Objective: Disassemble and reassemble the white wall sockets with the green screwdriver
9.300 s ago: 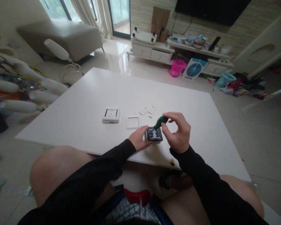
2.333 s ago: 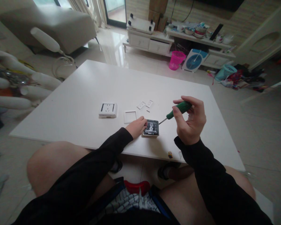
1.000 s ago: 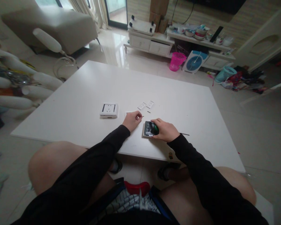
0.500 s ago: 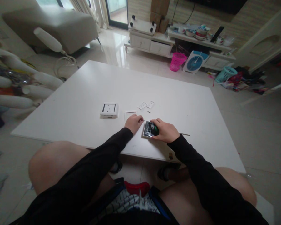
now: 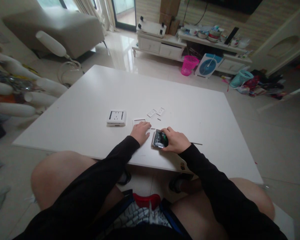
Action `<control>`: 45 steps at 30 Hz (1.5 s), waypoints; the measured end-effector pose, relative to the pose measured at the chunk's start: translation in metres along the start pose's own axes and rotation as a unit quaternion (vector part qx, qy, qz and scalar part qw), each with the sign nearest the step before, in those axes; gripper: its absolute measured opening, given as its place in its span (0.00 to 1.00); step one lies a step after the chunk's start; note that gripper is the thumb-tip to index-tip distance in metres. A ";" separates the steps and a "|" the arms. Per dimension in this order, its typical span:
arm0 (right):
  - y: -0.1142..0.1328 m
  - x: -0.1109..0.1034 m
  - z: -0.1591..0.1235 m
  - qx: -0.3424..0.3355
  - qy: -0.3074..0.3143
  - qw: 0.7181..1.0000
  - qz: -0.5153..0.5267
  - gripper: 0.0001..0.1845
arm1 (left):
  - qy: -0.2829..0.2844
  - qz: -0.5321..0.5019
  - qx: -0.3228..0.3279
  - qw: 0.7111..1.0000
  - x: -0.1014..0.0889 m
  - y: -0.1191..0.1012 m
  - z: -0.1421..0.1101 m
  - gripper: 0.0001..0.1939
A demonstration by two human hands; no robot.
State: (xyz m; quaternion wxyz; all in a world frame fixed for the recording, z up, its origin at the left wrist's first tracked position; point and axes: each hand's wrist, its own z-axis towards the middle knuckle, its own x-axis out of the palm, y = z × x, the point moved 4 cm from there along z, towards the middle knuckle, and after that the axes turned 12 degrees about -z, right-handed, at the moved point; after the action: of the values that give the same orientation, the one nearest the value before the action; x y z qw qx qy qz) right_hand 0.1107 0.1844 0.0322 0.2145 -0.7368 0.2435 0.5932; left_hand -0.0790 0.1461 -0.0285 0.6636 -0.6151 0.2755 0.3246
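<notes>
My right hand [image 5: 176,140] is closed round a green-handled screwdriver [image 5: 165,136]; its thin shaft [image 5: 197,143] sticks out to the right past my wrist. The same hand rests against the right side of a dark socket module [image 5: 157,140] lying on the white table [image 5: 110,90]. My left hand [image 5: 140,131] lies just left of the module with its fingers stretched flat over a white square frame [image 5: 139,120]. A small screw [image 5: 153,128] lies on the table between my hands.
A complete white wall socket [image 5: 116,117] sits further left. Two small white cover pieces [image 5: 152,113] [image 5: 161,111] and another tiny screw [image 5: 159,119] lie beyond the module. My bare knees are below the table's near edge. Furniture and baskets stand beyond it.
My right hand came down from mid-air and now holds the screwdriver against the module. My left hand left the module, pinched a small screw, then flattened onto the white frame; the screw lies loose.
</notes>
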 end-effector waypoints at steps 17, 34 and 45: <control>-0.031 -0.023 0.001 0.036 0.048 0.736 0.674 0.31 | -0.012 -0.027 -0.052 0.998 -0.021 -0.006 -0.008 0.10; 0.005 -0.007 0.001 -0.009 0.199 0.540 0.818 0.35 | 0.022 -0.652 -0.048 0.757 -0.021 -0.026 -0.013 0.24; 0.007 -0.007 0.002 0.059 0.203 0.555 0.805 0.33 | 0.059 -0.732 -0.123 0.668 -0.016 -0.031 -0.020 0.29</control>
State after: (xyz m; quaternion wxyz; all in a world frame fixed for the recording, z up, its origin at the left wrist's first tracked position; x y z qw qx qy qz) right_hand 0.1033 0.1806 0.0387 -0.3644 -0.3206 0.8062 0.3384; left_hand -0.0649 0.1242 0.0016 0.5889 -0.7131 -0.2671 -0.2710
